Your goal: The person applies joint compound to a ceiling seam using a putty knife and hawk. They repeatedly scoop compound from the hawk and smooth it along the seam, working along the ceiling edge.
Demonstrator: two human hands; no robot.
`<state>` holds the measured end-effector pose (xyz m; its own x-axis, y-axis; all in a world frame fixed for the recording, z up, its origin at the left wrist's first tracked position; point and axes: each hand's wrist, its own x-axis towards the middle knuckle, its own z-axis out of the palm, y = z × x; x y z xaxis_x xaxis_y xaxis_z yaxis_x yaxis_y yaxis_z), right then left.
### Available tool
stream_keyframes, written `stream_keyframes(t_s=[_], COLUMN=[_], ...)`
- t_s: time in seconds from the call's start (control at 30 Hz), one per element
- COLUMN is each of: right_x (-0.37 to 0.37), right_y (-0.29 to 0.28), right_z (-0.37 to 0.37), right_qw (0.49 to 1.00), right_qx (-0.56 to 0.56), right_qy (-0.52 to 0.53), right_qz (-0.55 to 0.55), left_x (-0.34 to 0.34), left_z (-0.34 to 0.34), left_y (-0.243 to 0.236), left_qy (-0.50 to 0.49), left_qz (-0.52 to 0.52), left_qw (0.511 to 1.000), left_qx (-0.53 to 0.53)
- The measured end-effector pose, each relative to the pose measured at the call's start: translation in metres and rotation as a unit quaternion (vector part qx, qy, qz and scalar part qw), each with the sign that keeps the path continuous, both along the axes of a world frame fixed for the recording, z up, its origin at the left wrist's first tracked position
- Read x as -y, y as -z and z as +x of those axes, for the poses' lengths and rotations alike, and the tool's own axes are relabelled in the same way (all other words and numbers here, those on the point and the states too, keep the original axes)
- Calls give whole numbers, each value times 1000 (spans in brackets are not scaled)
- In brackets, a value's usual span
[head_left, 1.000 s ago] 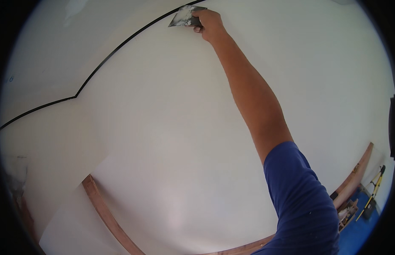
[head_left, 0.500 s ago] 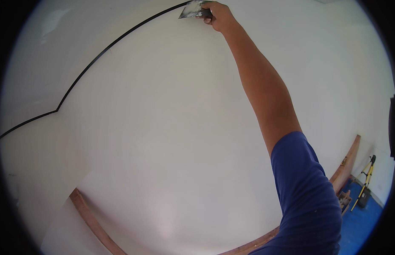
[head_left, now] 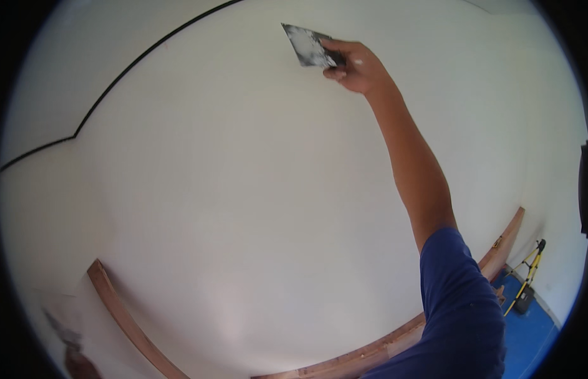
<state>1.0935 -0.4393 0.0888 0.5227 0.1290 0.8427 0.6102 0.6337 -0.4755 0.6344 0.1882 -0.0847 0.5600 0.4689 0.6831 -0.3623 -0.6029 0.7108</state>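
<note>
High against the white wall (head_left: 243, 189), my right hand (head_left: 362, 66) grips a wide putty knife (head_left: 306, 45) by its handle. White filler smears the metal blade, which points up and to the left. Whether the blade touches the wall, I cannot tell. Above and left of it, a black strip (head_left: 148, 57) runs along the top of the wall and bends at the corner. At the lower left edge, my left hand (head_left: 80, 365) is partly in view and blurred, closed around what looks like a second putty knife (head_left: 61, 327).
Brown wooden boards (head_left: 133, 322) run low along the wall, and another board (head_left: 505, 243) leans at the right. A yellow and black tripod (head_left: 531, 271) stands beside a dark case (head_left: 524, 300) on the blue floor (head_left: 534, 338).
My right hand has come down and to the right with the putty knife, away from the black strip. My left hand has come into view with its tool. The view has shifted slightly.
</note>
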Motion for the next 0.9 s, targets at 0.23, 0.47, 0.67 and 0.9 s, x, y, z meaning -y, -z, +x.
stream_keyframes(t_s=[0.23, 0.47, 0.67, 0.9], right_x=[-208, -323, -400, -420], right_y=[218, 363, 424, 518], right_z=[-40, -112, -175, -143], right_qw=[880, 824, 692, 671], right_qx=[-94, -361, -374, -314], right_qy=[-463, -412, -569, -384], right_qz=[-37, -145, -240, -551], left_x=[92, 109, 45, 8], left_z=[178, 158, 33, -57], left_y=[213, 232, 260, 258], left_qy=[409, 459, 381, 171], left_qz=[-291, -320, -303, -317], left_qw=[859, 804, 843, 874], left_qx=[-106, -200, -228, -326])
